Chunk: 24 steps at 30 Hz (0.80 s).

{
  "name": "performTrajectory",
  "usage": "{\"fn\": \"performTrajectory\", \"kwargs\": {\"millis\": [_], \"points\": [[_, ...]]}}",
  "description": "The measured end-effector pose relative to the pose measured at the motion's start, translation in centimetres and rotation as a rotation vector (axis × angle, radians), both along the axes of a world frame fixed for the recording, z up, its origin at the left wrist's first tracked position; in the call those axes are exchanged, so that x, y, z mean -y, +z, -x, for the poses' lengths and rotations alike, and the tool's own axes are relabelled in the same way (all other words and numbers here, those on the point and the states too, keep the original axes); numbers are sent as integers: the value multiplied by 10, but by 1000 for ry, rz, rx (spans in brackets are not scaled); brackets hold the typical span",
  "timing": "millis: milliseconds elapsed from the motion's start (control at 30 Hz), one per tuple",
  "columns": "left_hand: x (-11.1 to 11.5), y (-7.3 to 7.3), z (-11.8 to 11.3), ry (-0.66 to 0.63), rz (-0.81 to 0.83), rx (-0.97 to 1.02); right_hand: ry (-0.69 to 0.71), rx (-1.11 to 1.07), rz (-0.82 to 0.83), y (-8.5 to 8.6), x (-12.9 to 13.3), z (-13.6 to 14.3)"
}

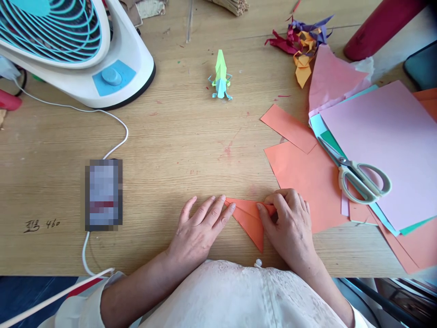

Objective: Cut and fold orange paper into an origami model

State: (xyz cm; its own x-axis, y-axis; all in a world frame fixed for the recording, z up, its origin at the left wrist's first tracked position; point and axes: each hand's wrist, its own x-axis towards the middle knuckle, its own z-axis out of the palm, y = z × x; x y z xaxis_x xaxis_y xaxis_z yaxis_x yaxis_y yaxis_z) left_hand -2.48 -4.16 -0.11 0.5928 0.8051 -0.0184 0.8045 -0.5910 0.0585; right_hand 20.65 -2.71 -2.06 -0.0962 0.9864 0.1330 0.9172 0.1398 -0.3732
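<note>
A folded piece of orange paper (251, 222) lies on the table close to its front edge, one point facing me. My left hand (201, 226) rests flat with fingers spread, its index finger and thumb touching the paper's left corner. At the right corner, my right hand (288, 218) pinches the paper between thumb and curled fingers, which hide that end. Under and beyond my right hand spreads a larger orange sheet (303, 177), with a narrow orange strip (290, 127) behind it.
Scissors (363, 175) lie on stacked coloured sheets (382, 123) at right. A green-and-blue origami figure (220, 75) stands at the back, several folded paper figures (303, 41) to its right. A fan (112, 77) occupies the back left; a phone (104, 193) with a cable lies left.
</note>
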Motion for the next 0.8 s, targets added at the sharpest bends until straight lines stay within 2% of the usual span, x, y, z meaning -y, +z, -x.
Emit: {"fn": "performTrajectory", "kwargs": {"millis": [367,467,800], "points": [[0,4,-6,2,-71,-51,0,-14,-22,-1,0,-1],[1,2,-7,-31,-111,-41,5,-2,-30,-1,0,-1],[3,-9,-4,-109,-40,-4,18,14,-43,-2,0,-2]]}}
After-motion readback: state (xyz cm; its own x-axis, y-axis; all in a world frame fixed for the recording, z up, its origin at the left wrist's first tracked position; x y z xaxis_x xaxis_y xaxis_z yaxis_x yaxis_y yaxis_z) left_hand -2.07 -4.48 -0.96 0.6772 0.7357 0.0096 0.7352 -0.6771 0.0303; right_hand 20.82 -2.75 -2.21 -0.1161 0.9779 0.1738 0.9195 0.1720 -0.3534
